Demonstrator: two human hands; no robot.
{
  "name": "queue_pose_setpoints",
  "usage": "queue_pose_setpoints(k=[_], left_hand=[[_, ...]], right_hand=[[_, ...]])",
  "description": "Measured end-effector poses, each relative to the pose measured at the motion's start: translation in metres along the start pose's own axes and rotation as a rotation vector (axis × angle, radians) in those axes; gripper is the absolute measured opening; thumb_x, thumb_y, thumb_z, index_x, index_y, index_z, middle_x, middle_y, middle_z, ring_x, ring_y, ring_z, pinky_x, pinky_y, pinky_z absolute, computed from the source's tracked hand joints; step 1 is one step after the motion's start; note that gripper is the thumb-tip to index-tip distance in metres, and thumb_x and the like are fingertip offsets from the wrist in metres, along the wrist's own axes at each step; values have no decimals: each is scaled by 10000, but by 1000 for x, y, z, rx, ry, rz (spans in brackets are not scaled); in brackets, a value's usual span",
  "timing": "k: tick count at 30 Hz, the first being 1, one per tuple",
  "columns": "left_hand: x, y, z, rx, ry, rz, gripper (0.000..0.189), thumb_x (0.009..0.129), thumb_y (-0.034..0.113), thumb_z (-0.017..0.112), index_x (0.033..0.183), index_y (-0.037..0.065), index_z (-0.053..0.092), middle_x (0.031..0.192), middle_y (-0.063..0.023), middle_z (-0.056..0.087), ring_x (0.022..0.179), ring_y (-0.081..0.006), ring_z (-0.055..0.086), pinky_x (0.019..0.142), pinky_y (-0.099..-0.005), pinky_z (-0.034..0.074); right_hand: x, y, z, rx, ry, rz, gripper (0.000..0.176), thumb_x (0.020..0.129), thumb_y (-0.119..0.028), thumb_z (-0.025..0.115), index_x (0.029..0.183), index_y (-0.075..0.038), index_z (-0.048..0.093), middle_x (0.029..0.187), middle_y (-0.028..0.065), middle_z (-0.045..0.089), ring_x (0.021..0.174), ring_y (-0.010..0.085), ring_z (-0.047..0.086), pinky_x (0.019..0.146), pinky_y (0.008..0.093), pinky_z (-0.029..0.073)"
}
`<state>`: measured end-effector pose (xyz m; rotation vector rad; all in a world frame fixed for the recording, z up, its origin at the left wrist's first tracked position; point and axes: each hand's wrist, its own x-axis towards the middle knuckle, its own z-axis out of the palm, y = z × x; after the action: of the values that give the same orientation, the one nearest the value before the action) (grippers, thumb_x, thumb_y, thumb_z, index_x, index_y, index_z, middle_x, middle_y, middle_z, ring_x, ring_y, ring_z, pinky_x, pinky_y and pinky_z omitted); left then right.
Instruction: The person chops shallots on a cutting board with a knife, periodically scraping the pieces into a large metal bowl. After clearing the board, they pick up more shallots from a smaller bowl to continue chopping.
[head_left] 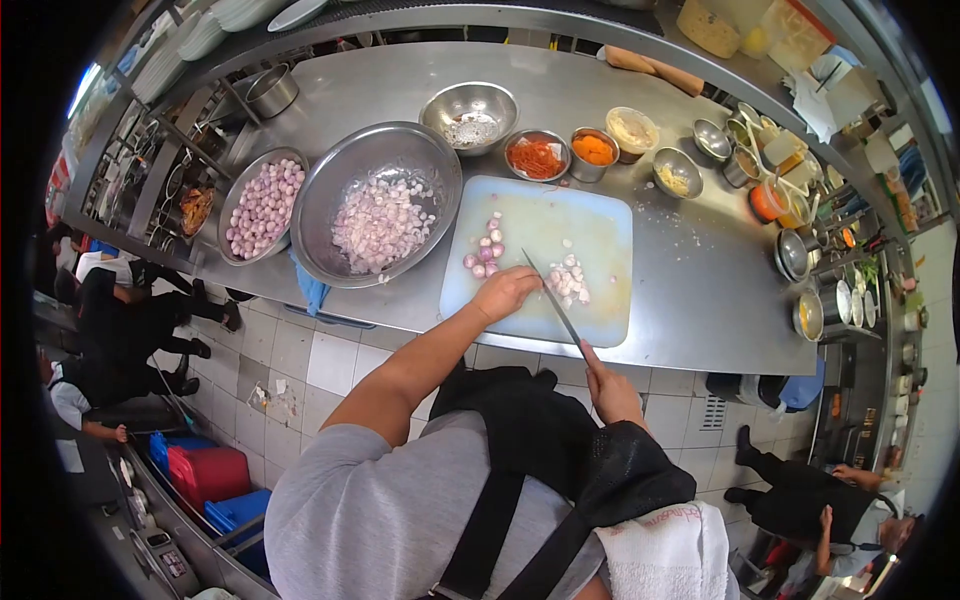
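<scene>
My right hand (612, 390) grips the handle of a long kitchen knife (562, 312), whose blade slants across the white cutting board (600, 222) with its tip pointing away from me. Close against the left of the blade, my left hand (507, 292) presses down on the board with curled fingers; whatever lies under them is hidden. Several whole peeled shallots (488, 249) sit just beyond my left hand. To the right of the blade lies a small heap of cut shallot pieces (569, 280).
Left of the board stand a big steel bowl (430, 245) of sliced shallots and another bowl (226, 240) of whole ones. Behind are bowls of red shreds (535, 157) and orange paste (593, 150). Other people (815, 500) are right and left. A shelf (420, 18) overhangs the back.
</scene>
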<state>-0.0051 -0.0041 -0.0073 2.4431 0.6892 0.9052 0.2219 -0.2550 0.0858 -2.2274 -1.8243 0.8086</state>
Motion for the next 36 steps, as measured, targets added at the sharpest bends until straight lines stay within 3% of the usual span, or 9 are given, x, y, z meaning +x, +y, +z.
queue_pose_setpoints(k=[2,5,8,11,18,20,30,32,36], left_hand=[[-4,-1,2,11,4,1,161,904,6,723,1040,83,761,1128,-79,750,1045,-306,742,900,-422,622],[-3,-2,1,11,16,9,159,903,5,723,1040,78,759,1126,-83,750,1049,-309,741,904,-422,622],[-6,-2,7,23,24,0,164,899,2,722,1041,75,758,1127,-86,750,1058,-310,739,905,-423,624],[-5,-5,4,34,31,17,174,891,-5,723,1042,74,759,1126,-86,750,1066,-307,738,900,-424,626],[-6,-1,5,26,68,13,179,890,-8,736,1049,69,765,1138,-84,754,1060,-300,744,889,-417,629],[-7,-3,7,30,73,18,174,893,-6,738,1047,69,767,1141,-84,756,1058,-299,746,887,-418,630],[-6,1,5,27,72,11,151,927,35,698,1055,74,768,1129,-73,753,1069,-287,740,899,-416,619],[-6,-1,5,40,60,18,146,928,37,700,1053,74,767,1129,-74,753,1061,-290,739,899,-415,618],[2,7,-9,41,-2,5,137,881,18,752,1008,67,736,1084,-93,747,1047,-316,733,895,-429,616]], right_hand=[[-13,-13,-15,-1,49,-41,642,1119,-253,561,1710,-385,350,862,266,739,801,500,714,757,628,543],[-2,12,17,22,32,-45,637,1121,-245,555,1708,-385,353,878,273,742,808,500,717,761,626,544],[-12,-4,-13,24,17,-47,635,1120,-230,556,1704,-386,362,875,274,743,803,500,716,765,620,548],[-5,17,20,61,59,-83,635,1118,-235,568,1703,-382,367,860,271,740,790,500,713,768,615,548],[-16,-7,-24,26,43,-78,619,1115,-242,587,1693,-357,400,841,295,721,793,508,709,773,611,542],[-26,-10,-28,124,-50,57,572,1117,-229,584,1651,-391,461,1014,311,739,973,522,699,872,617,527],[-19,7,0,151,-21,40,582,1106,-198,608,1650,-359,476,1072,320,734,997,541,690,876,592,539],[-5,22,26,247,83,-105,591,1124,-218,574,1680,-353,428,876,305,722,834,527,702,799,603,538],[10,8,-2,238,29,-102,604,1118,-198,582,1682,-348,426,895,312,722,844,530,702,799,591,537]])
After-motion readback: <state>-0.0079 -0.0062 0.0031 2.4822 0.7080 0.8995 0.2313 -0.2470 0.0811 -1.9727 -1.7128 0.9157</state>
